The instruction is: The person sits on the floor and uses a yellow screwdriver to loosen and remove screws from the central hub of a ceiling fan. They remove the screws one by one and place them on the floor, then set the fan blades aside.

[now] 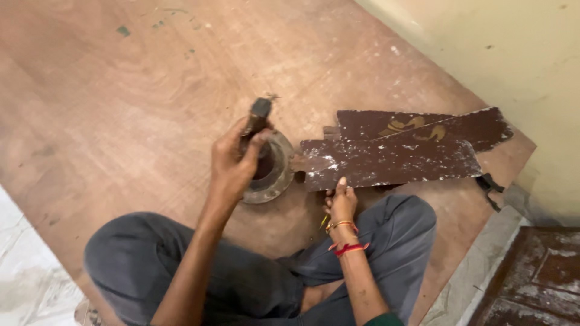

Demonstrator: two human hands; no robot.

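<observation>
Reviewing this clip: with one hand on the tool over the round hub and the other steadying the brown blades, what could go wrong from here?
1. The right hand presses the brown blade's edge; that thin edge might cut the fingers if it jumps.
2. The left hand grips the dark-tipped tool right over the round metal hub; a slip could pinch its fingers against the rim.
3. The crossed legs sit close below, exposed to anything sliding off.

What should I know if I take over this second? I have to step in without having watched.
Left hand: fingers closed around a dark-handled tool, its end inside the round rusty metal hub.
Right hand: open, fingertips pressing the near edge of the brown paint-flecked fan blade.
A second brown blade lies behind it, both on the reddish plywood board.
Blades look still joined to the hub; progress cannot be judged.
</observation>
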